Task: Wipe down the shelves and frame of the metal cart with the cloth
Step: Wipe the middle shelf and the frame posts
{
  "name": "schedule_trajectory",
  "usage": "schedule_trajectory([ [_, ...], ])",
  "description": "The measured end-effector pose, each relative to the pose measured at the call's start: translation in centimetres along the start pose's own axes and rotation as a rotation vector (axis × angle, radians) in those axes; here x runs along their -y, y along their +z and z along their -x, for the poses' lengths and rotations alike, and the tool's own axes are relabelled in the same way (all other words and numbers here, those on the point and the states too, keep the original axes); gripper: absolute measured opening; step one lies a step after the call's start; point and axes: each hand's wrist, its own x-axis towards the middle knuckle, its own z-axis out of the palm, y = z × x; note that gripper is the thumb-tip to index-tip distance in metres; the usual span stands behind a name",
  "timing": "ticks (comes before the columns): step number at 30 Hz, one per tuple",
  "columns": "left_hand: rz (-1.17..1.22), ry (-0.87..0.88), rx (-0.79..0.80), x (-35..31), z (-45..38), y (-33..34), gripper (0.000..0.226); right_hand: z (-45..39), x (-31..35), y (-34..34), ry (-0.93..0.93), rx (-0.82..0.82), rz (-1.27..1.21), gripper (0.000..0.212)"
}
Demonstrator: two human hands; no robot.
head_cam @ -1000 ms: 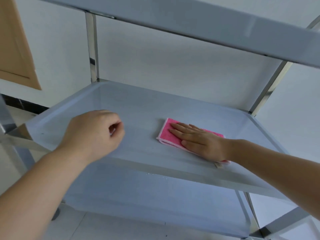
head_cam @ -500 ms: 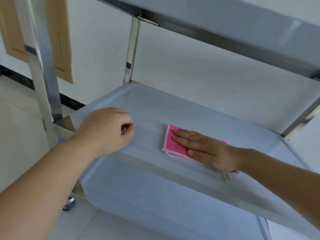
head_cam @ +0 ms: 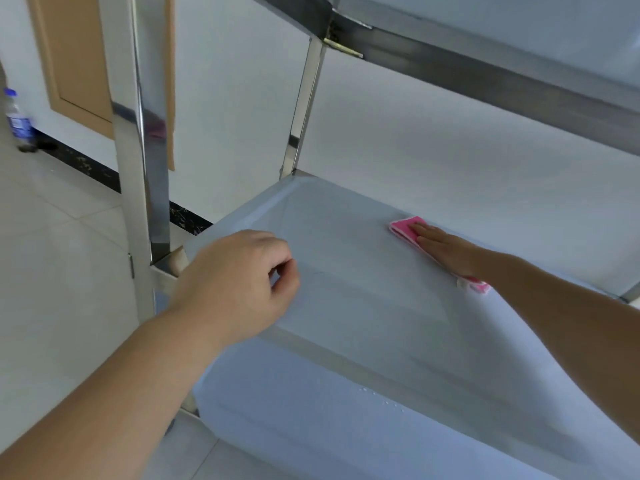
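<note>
The metal cart has a middle shelf (head_cam: 346, 237), a top shelf (head_cam: 485, 64) above it and a lower shelf (head_cam: 346, 427) beneath. A folded pink cloth (head_cam: 401, 228) lies on the middle shelf towards its back right. My right hand (head_cam: 446, 251) presses flat on the cloth with straight fingers, and covers most of it. My left hand (head_cam: 239, 285) is over the front left corner of the middle shelf. Its fingers are curled into a loose fist and hold nothing.
A shiny front left post (head_cam: 142, 168) stands just left of my left hand, and a back left post (head_cam: 304, 109) rises to the top shelf. A water bottle (head_cam: 15, 119) stands on the tiled floor by the wall. A wooden panel (head_cam: 79, 57) hangs behind.
My right hand has slid the cloth away from me towards the back of the middle shelf. The view has swung left. My left hand stays curled at the front left corner.
</note>
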Motion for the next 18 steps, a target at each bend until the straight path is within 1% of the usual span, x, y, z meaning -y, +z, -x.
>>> schedule_trajectory([
  [3, 0.001, -0.011, -0.009, -0.1, 0.1, 0.0, 0.023, -2.6, -0.2, 0.2, -0.014, -0.019, 0.06, 0.048],
  [6, -0.031, 0.005, -0.011, -0.2, 0.1, -0.1, 0.025, -4.3, 0.2, 0.5, 0.01, -0.085, -0.039, 0.049],
  [10, -0.078, 0.019, -0.014, -0.3, 0.2, -0.2, 0.032, -5.3, 1.9, 0.8, -0.005, -0.078, -0.03, 0.049],
  [13, -0.083, 0.014, -0.016, -0.4, 0.2, -0.3, 0.034, -4.7, 4.3, 1.2, -0.082, -0.018, 0.093, 0.048],
  [18, -0.075, -0.016, -0.021, -0.5, 0.1, -0.3, 0.036, -0.5, 9.2, 2.3, -0.305, 0.06, 0.226, 0.047],
])
